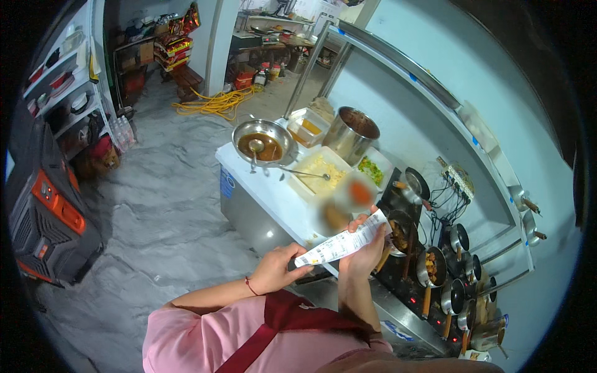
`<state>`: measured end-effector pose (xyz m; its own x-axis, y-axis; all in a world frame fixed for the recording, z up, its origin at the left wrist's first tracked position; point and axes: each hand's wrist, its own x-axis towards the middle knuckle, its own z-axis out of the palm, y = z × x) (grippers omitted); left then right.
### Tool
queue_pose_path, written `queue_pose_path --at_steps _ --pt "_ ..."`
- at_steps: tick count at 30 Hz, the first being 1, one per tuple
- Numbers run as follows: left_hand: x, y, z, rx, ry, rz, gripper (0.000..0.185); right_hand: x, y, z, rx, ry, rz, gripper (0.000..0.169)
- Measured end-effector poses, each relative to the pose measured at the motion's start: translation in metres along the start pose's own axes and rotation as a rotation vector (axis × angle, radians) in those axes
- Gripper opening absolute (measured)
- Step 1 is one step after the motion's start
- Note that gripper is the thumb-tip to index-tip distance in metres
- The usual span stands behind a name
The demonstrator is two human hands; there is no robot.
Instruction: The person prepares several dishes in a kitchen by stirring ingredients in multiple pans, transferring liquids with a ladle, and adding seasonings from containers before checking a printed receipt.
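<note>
A long printed paper slip point(343, 243) is stretched between both hands over the counter's near edge. My left hand point(280, 268), with a thin red cord at its wrist, pinches the slip's lower left end between thumb and fingers. At the slip's upper right end, my right hand point(366, 247) holds it from beneath, the thumb on top. Past the slip, on the white counter point(261, 186), are a tub of pale chopped food point(322, 170) with a spoon, a tub of chopped greens point(371, 170), and a steel bowl of brown sauce point(263, 144) with a ladle in it.
Several small wooden-handled pans, one holding browned food point(431, 268), stand on the black cooktops at right. A tall steel pot point(352, 133) stands at the counter's back. Above runs a metal shelf frame point(410, 77). A yellow cable point(217, 103) lies coiled on the floor; a black-orange machine point(58, 205) stands left.
</note>
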<state>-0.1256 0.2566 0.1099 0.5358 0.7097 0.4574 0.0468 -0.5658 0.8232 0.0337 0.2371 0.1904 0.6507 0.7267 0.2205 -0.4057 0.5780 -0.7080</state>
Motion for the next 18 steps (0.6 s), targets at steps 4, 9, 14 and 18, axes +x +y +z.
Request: queue_pose_path --at_steps 4,9,14,18 --pt "-0.009 -0.018 -0.048 -0.069 -0.069 -0.156 0.033 -0.008 0.044 0.042 -0.093 -0.014 0.118 0.028" --pt "-0.024 -0.041 -0.084 -0.255 -0.078 -0.198 0.026 -0.02 0.084 0.076 -0.15 -0.306 0.189 0.018" --pt "-0.034 -0.055 -0.107 -0.31 -0.117 -0.305 0.014 -0.021 0.109 0.09 -0.184 -0.392 0.199 0.021" --pt "-0.041 -0.063 -0.108 -0.169 -0.117 -0.28 0.013 -0.018 0.115 0.086 -0.155 -0.361 0.167 0.023"
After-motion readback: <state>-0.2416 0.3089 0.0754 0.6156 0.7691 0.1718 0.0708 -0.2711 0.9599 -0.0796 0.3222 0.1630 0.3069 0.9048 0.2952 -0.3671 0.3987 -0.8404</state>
